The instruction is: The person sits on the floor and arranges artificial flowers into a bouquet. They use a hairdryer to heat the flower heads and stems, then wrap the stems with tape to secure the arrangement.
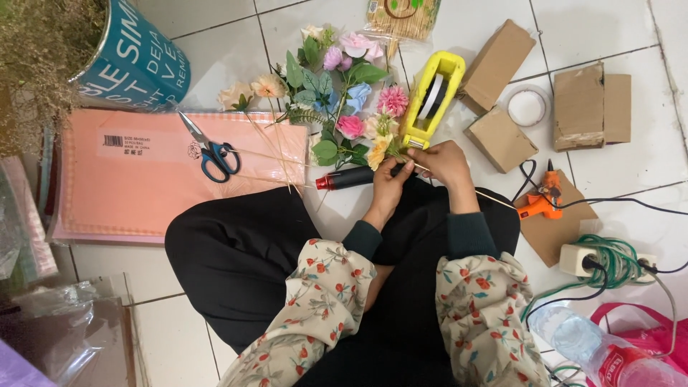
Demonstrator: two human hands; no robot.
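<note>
Person sat on the white tiled floor, lap in black, floral sleeves nearest the camera. Landmark: yellow tape dispenser. Just below it, both hands met over a thin wooden skewer with a yellow artificial flower at its tip. Left hand grip was pinched closed on the stem right at the flower; right hand grip was closed on the skewer beside it, stick trailing off toward the orange glue gun, lower right of the dispenser. A dark cylinder tool lay left of the hands.

Left of the dispenser: loose flower bunch, bare sticks and blue-handled scissors on a pink paper pack. Right of it: cardboard boxes, tape roll.

Judged early on: one bloom being fixed, most flowers unmounted, paper unopened.
</note>
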